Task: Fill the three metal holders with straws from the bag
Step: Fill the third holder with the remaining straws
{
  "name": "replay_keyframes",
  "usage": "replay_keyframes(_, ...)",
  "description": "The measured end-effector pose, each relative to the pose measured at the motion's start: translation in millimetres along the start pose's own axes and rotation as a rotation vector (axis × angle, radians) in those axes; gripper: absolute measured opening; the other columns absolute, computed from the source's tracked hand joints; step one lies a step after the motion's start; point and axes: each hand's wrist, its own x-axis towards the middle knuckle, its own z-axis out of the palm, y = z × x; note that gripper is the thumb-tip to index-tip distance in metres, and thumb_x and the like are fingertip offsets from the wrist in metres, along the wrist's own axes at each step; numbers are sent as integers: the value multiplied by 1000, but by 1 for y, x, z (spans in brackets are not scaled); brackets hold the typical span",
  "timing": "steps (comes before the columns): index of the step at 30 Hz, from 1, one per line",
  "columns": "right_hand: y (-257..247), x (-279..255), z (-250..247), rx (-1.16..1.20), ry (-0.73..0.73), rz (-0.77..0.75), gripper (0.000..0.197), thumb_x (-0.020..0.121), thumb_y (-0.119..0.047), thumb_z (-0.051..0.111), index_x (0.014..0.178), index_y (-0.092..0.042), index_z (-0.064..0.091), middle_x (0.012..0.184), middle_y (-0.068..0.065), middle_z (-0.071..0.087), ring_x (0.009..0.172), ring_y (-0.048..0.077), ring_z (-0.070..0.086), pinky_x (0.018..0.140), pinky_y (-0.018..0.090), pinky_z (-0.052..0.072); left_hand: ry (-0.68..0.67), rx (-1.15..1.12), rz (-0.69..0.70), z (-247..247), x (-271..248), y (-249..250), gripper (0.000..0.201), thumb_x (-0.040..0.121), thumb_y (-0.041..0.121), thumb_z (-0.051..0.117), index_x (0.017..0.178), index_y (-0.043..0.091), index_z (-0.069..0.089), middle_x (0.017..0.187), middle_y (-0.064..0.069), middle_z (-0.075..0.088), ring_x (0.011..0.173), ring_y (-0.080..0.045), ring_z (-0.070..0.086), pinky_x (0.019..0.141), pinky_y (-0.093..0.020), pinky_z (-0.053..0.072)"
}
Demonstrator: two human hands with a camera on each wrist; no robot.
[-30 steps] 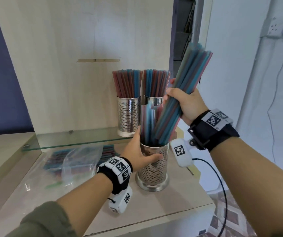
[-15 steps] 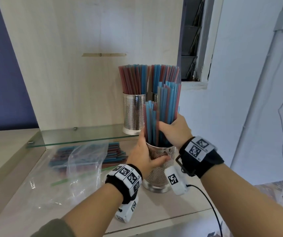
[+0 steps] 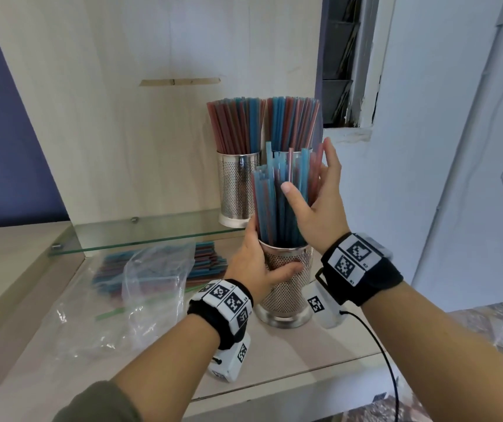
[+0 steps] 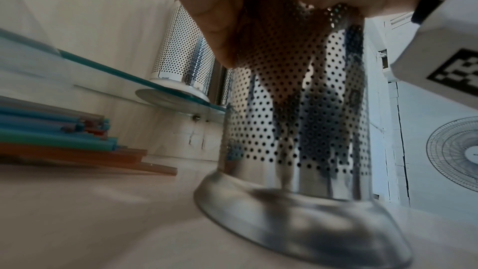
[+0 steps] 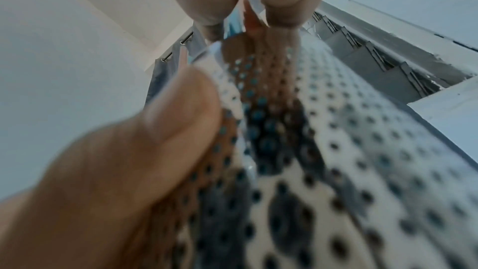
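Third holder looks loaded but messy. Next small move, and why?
Probably tap the straws level with the right hand: their tops stand uneven, that hand is open beside them, and the left hand grips the holder to steady it.

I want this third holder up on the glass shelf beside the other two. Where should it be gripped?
Grip the front holder around its perforated wall, just under the rim, from the side. It stands upright, straws block the top, and the flared base gives no hold. The left hand already wraps it there; the right hand can steady the straws.
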Motion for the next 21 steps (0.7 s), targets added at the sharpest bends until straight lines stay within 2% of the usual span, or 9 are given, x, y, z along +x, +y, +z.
replay_keyframes(2, -4, 4, -2, -6, -6, -47, 80, 94, -26, 60, 154, -19, 7, 155, 6, 30, 142, 15, 35, 114, 43, 37, -6, 5, 4, -1, 0, 2, 115, 68, 52, 81, 150, 33, 3, 140, 10, 48, 122, -4, 46, 101, -20, 34)
replay_keyframes(5, -15, 15, -10, -100, 7, -162, 72, 96, -25, 57, 153, -11, 14, 158, 6, 25, 144, 9, 26, 119, 30, 27, -17, 7, 4, -2, 0, 2, 116, 68, 52, 81, 151, 33, 2, 142, 10, 47, 125, -6, 46, 102, -21, 33)
replay_keyframes(7, -23, 27, -17, -284, -63, -235, 74, 94, -43, 54, 153, -14, 20, 159, 6, 22, 148, 15, 19, 121, 39, 20, -26, 2, 6, -3, 0, 2, 115, 68, 51, 81, 150, 34, 2, 142, 11, 47, 126, -6, 45, 103, -22, 34)
replay_keyframes(9, -28, 38, -20, -452, -209, -229, 86, 84, -65, 51, 153, -22, 22, 162, 3, 17, 150, 20, 11, 121, 47, 14, -34, 6, 4, -4, 1, 2, 115, 68, 52, 80, 150, 35, 2, 144, 9, 46, 128, -9, 46, 106, -27, 36)
replay_keyframes(11, -32, 45, -19, -524, -330, -247, 96, 77, -73, 54, 154, -26, 21, 163, 3, 14, 150, 21, 10, 121, 48, 14, -50, 6, -4, -4, 1, 3, 115, 67, 52, 81, 149, 36, 2, 145, 8, 45, 129, -12, 46, 109, -34, 38)
replay_keyframes(13, -37, 49, -14, -529, -370, -311, 98, 76, -69, 63, 153, -27, 21, 162, 4, 17, 149, 19, 15, 120, 44, 19, -59, -2, -12, -4, 2, 3, 113, 67, 50, 82, 149, 37, 4, 146, 7, 45, 131, -13, 46, 110, -39, 39)
replay_keyframes(16, -44, 52, -5, -453, -357, -369, 86, 82, -52, 69, 152, -27, 25, 159, 2, 27, 147, 15, 24, 118, 40, 26, -58, -1, -19, -4, 3, 2, 115, 65, 53, 82, 150, 34, 6, 146, 6, 44, 131, -13, 45, 110, -40, 39)
replay_keyframes(19, -38, 52, 1, -497, -363, -406, 55, 88, -32, 64, 140, -24, 49, 148, 0, 47, 138, 14, 41, 114, 50, 33, -40, 1, -12, -5, 2, 0, 117, 64, 53, 82, 151, 30, 7, 146, 5, 44, 131, -12, 44, 111, -36, 38)
replay_keyframes(21, -32, 49, -2, -511, -316, -377, 34, 89, -23, 62, 123, -19, 65, 131, 0, 62, 125, 16, 55, 109, 49, 39, -33, 0, -7, -5, 1, 2, 115, 65, 50, 83, 150, 29, 8, 145, 5, 46, 130, -12, 45, 109, -30, 37)
